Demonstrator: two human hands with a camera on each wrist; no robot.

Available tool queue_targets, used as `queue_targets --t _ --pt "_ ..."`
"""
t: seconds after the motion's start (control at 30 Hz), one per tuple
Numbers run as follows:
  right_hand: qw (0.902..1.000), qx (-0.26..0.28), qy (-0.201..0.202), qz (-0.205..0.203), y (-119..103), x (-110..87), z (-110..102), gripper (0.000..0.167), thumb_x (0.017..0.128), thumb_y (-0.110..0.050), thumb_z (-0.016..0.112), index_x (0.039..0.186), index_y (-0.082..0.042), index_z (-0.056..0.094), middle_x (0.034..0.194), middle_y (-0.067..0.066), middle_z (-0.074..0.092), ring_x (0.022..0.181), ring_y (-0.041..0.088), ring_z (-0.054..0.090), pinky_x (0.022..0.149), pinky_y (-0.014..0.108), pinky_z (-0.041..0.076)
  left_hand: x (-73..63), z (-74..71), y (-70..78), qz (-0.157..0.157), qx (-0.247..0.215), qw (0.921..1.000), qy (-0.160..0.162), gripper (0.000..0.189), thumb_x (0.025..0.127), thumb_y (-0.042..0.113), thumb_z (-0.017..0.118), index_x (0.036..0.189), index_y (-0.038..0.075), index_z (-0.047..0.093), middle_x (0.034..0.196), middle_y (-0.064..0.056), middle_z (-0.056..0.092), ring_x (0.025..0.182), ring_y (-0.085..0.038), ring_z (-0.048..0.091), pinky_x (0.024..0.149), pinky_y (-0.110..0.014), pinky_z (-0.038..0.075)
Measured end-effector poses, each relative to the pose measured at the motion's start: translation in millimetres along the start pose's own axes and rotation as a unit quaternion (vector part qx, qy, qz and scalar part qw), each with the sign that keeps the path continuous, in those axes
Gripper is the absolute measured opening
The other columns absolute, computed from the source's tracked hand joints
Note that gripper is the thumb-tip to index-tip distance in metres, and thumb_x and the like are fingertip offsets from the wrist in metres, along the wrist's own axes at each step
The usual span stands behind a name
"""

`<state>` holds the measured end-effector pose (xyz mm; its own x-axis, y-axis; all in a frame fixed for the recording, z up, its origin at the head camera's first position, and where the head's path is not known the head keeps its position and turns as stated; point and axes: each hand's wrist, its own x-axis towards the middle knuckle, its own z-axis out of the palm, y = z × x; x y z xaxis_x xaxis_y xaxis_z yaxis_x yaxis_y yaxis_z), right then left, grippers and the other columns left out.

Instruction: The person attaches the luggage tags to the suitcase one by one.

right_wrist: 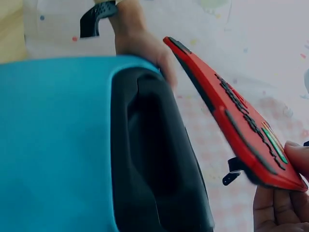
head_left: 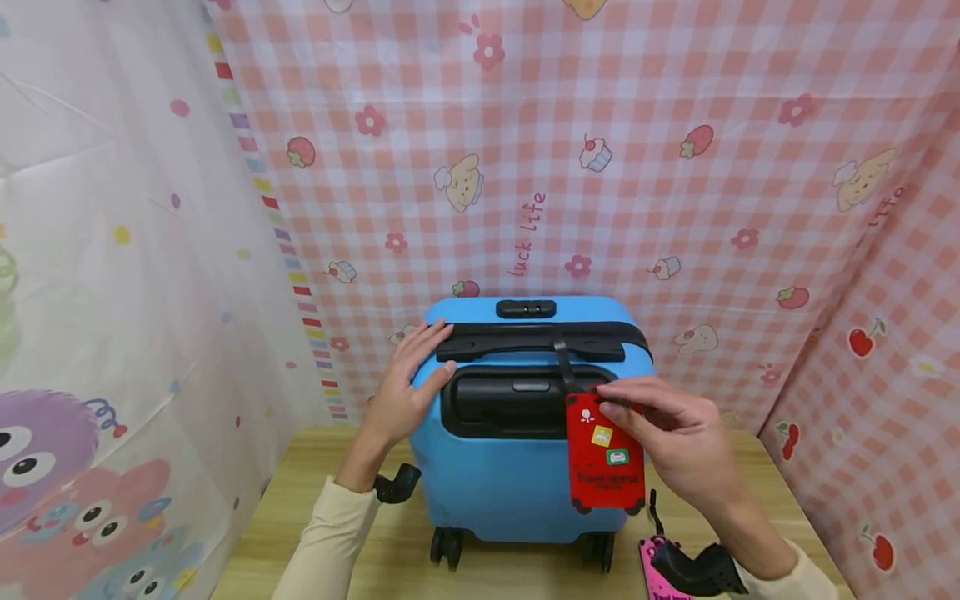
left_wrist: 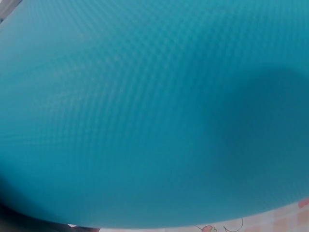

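Observation:
A blue suitcase (head_left: 517, 483) stands upright on its wheels, its black handle (head_left: 525, 343) across the top. My left hand (head_left: 405, 392) rests on its upper left corner with fingers extended. Between thumb and fingers my right hand (head_left: 686, 433) pinches the upper edge of a red luggage tag (head_left: 607, 487) decorated with small stickers. A black strap (head_left: 564, 360) runs from the tag up to the suitcase handle. In the right wrist view the tag (right_wrist: 227, 101) tilts away from the suitcase. Blue shell (left_wrist: 145, 121) fills most of the left wrist view, where the left hand is hidden.
A pink luggage tag (head_left: 652, 567) with a black strap lies on the wooden table (head_left: 405, 575) at the front right, partly behind the right wrist's camera mount. A checkered curtain (head_left: 637, 208) hangs close behind the suitcase, and a white printed sheet (head_left: 150, 250) is on the left.

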<state>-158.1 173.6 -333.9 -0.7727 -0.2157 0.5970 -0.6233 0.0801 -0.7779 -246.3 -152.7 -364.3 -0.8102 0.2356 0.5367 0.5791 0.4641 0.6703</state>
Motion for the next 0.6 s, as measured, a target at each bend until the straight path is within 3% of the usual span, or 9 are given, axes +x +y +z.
queue_targets --t 0.33,0.6 --pt "0.9994 0.024 -0.025 0.008 -5 4.0 16 0.028 0.091 0.009 0.063 0.117 0.001 0.071 0.11 0.005 0.069 0.089 0.02 0.067 0.069 0.034 0.06 2.2 3.1 0.3 0.005 -0.007 1.0 -0.001 0.05 0.099 0.026 0.057 0.147 0.015 0.05 0.158 -0.005 0.038 0.15 -0.031 0.021 0.118 -0.062 0.016" --pt "0.9952 0.031 -0.037 0.086 -3 13.4 25 0.022 0.094 -0.004 0.065 0.116 0.0 0.071 0.107 0.003 0.069 0.084 0.023 0.066 0.066 0.037 0.06 1.2 -0.2 2.5 -0.004 0.01 0.9999 -0.005 0.051 0.098 0.028 0.058 0.147 0.016 0.049 0.158 -0.003 0.037 0.15 -0.027 0.02 0.117 -0.063 0.018"
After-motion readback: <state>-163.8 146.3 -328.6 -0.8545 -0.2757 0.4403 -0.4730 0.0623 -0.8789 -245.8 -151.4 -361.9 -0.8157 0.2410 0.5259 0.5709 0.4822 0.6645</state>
